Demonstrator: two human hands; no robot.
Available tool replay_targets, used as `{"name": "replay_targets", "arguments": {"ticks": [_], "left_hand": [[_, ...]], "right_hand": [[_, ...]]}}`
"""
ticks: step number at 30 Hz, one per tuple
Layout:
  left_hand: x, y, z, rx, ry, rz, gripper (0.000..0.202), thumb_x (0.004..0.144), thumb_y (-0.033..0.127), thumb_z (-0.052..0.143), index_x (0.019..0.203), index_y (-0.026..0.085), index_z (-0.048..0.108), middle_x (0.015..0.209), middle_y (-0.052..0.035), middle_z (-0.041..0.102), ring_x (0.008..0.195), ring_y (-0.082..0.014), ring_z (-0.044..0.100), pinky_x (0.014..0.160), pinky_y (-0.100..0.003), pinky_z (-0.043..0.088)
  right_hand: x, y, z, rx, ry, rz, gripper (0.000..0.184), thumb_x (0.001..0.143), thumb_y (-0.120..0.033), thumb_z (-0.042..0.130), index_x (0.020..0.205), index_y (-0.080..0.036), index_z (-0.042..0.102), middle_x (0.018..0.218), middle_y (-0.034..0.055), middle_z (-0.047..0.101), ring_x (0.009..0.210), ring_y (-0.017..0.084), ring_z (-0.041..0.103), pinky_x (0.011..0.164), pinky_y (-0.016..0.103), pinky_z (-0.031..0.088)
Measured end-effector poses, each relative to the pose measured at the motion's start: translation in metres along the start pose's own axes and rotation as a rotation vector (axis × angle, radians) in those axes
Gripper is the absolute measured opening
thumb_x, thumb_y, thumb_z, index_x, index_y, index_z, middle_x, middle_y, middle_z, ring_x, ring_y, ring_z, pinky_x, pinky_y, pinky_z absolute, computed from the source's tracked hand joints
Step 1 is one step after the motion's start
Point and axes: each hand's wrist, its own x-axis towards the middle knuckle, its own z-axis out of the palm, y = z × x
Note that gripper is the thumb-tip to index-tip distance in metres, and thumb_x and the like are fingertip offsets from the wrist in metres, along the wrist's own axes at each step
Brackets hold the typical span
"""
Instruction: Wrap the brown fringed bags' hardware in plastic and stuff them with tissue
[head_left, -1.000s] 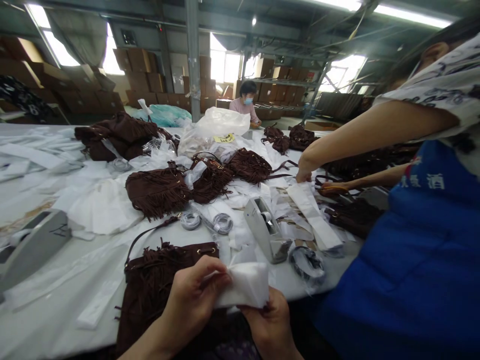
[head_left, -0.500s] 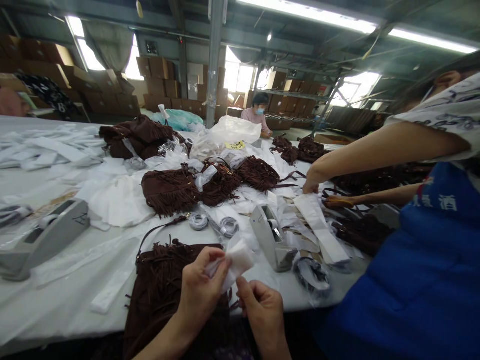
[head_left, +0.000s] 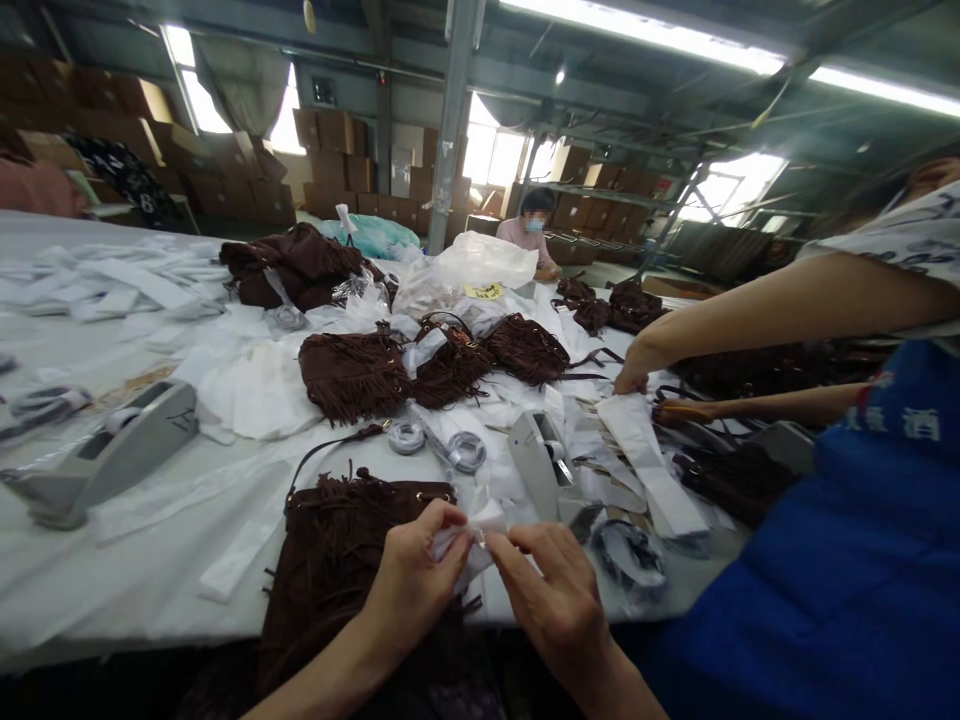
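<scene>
On the head camera, it's all close-in fingerwork: the left hand (head_left: 416,560) pinches a thin white piece (head_left: 489,516), thumb and fingers together on it, and the right hand (head_left: 559,590) has its fingertips right up beside them. Whether those right fingers grip or only touch, I cannot tell; a small glint (head_left: 478,537) between the two hands is too tiny to name. The step looks like working the edge of this piece, and the next move, I'd judge, calls for a steady left pinch and a light, exact right fingertip. Now the white piece itself: pale, crumpled, showing just beyond the left fingertips and partly hidden by them. Left of the fingers a dark brown fringed bag (head_left: 345,540) lies on the white surface (head_left: 142,590); beyond them stands a grey tape dispenser (head_left: 532,465).
</scene>
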Motion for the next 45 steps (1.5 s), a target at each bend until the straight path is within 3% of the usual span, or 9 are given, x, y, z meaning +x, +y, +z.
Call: {"name": "replay_targets", "arguments": {"ticks": [8, 15, 23, 28, 34, 38, 41, 43, 45], "left_hand": [[0.005, -0.005, -0.003, -0.231, -0.007, -0.23, 0.011, 0.076, 0.026, 0.064, 0.078, 0.016, 0.06, 0.069, 0.0001, 0.06, 0.063, -0.0137, 0.054, 0.058, -0.02, 0.04], [0.004, -0.014, 0.006, -0.526, -0.121, -0.442, 0.019, 0.065, 0.022, 0.066, 0.078, 0.014, 0.055, 0.062, 0.0044, 0.051, 0.055, -0.009, 0.041, 0.051, -0.018, 0.033], [0.004, -0.007, 0.008, -0.794, -0.204, -0.588, 0.026, 0.06, 0.024, 0.071, 0.078, 0.014, 0.055, 0.057, 0.0048, 0.052, 0.048, -0.0065, 0.039, 0.046, -0.018, 0.03], [0.004, -0.014, 0.021, -0.934, -0.082, -0.66, 0.036, 0.052, 0.027, 0.082, 0.073, 0.013, 0.056, 0.055, 0.0031, 0.056, 0.047, -0.0075, 0.045, 0.047, -0.018, 0.035], [0.006, -0.019, 0.029, -0.981, 0.112, -0.669, 0.039, 0.046, 0.023, 0.084, 0.072, 0.014, 0.057, 0.053, 0.0037, 0.057, 0.046, -0.008, 0.046, 0.045, -0.018, 0.037], [0.008, -0.029, 0.023, -0.981, 0.252, -0.615, 0.042, 0.051, 0.028, 0.085, 0.076, 0.016, 0.055, 0.058, 0.0033, 0.059, 0.049, -0.0095, 0.05, 0.047, -0.019, 0.04], [0.008, -0.033, 0.018, -0.961, 0.293, -0.542, 0.04, 0.057, 0.03, 0.083, 0.079, 0.016, 0.054, 0.061, 0.0036, 0.058, 0.053, -0.0092, 0.05, 0.049, -0.018, 0.04], [0.005, -0.032, 0.02, -0.919, 0.23, -0.497, 0.036, 0.063, 0.031, 0.081, 0.08, 0.016, 0.053, 0.063, 0.0038, 0.057, 0.054, -0.0089, 0.05, 0.05, -0.018, 0.039], [-0.001, -0.028, 0.025, -0.87, 0.16, -0.451, 0.034, 0.067, 0.031, 0.079, 0.082, 0.017, 0.052, 0.065, 0.0039, 0.057, 0.055, -0.0088, 0.05, 0.052, -0.018, 0.039]], "right_hand": [[-0.005, 0.003, 0.01, 0.026, -0.134, -0.169, 0.021, 0.092, -0.006, 0.043, 0.098, -0.009, 0.063, 0.072, 0.0059, 0.061, 0.067, 0.017, 0.054, 0.069, 0.035, 0.044], [0.013, 0.008, -0.007, -0.032, -0.38, -0.403, 0.035, 0.093, -0.004, 0.031, 0.087, -0.009, 0.065, 0.074, 0.0088, 0.059, 0.069, 0.019, 0.054, 0.07, 0.036, 0.045], [0.008, 0.011, -0.011, -0.08, -0.434, -0.494, 0.033, 0.091, -0.003, 0.032, 0.086, -0.009, 0.065, 0.076, 0.0105, 0.06, 0.071, 0.021, 0.054, 0.072, 0.038, 0.044], [-0.001, 0.018, -0.011, -0.083, -0.405, -0.427, 0.035, 0.093, -0.004, 0.03, 0.085, -0.01, 0.064, 0.076, 0.0095, 0.06, 0.072, 0.019, 0.055, 0.075, 0.037, 0.045], [-0.007, 0.026, -0.01, -0.051, -0.392, -0.37, 0.038, 0.095, -0.007, 0.027, 0.108, -0.005, 0.062, 0.095, 0.015, 0.066, 0.088, 0.023, 0.06, 0.084, 0.042, 0.045], [-0.031, 0.023, -0.003, 0.14, -0.33, -0.119, 0.039, 0.095, -0.008, 0.029, 0.119, -0.008, 0.059, 0.11, 0.0164, 0.066, 0.101, 0.026, 0.06, 0.089, 0.045, 0.044], [-0.048, 0.009, 0.005, 0.494, -0.32, 0.438, 0.031, 0.096, -0.024, 0.041, 0.11, -0.012, 0.066, 0.098, 0.0132, 0.07, 0.09, 0.024, 0.065, 0.081, 0.038, 0.049], [-0.049, -0.003, 0.011, 0.83, -0.338, 0.859, 0.04, 0.095, -0.043, 0.043, 0.102, -0.012, 0.069, 0.088, 0.011, 0.071, 0.082, 0.022, 0.066, 0.071, 0.032, 0.051], [-0.043, -0.013, 0.018, 1.156, -0.297, 1.127, 0.049, 0.092, -0.053, 0.046, 0.098, -0.012, 0.071, 0.084, 0.01, 0.071, 0.077, 0.021, 0.065, 0.066, 0.029, 0.05]]}}
